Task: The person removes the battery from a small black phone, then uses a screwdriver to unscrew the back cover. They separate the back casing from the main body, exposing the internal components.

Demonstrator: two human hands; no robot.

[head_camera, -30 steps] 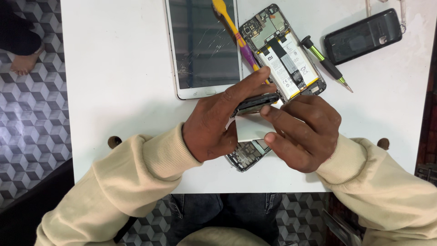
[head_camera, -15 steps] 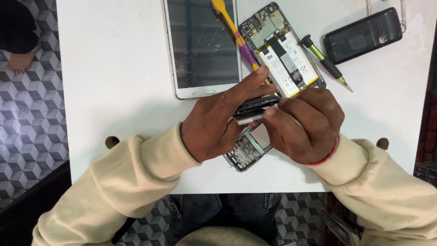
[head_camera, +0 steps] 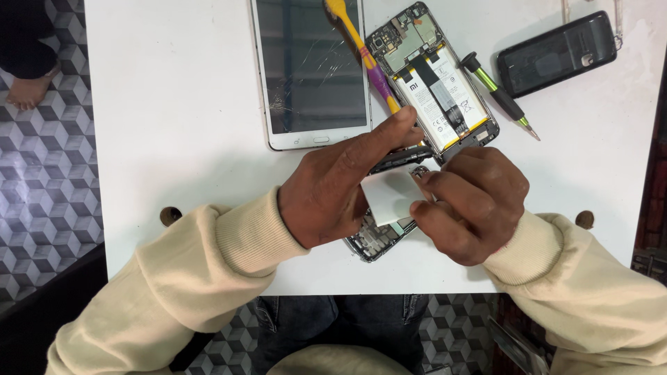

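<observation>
While the left hand (head_camera: 332, 198) pins the opened phone frame (head_camera: 379, 239) to the white table (head_camera: 174, 125), the right hand (head_camera: 469, 205) pinches a white battery (head_camera: 388, 196) tilted above it, just below the cracked tablet (head_camera: 311, 69).

Both arms wear loose cream sweatshirt sleeves (head_camera: 174, 278) with ribbed cuffs (head_camera: 253, 226) at the wrists; the left hand (head_camera: 333, 194) and right hand (head_camera: 472, 205) are bare. Dark jeans (head_camera: 333, 323) cover the lap.
</observation>
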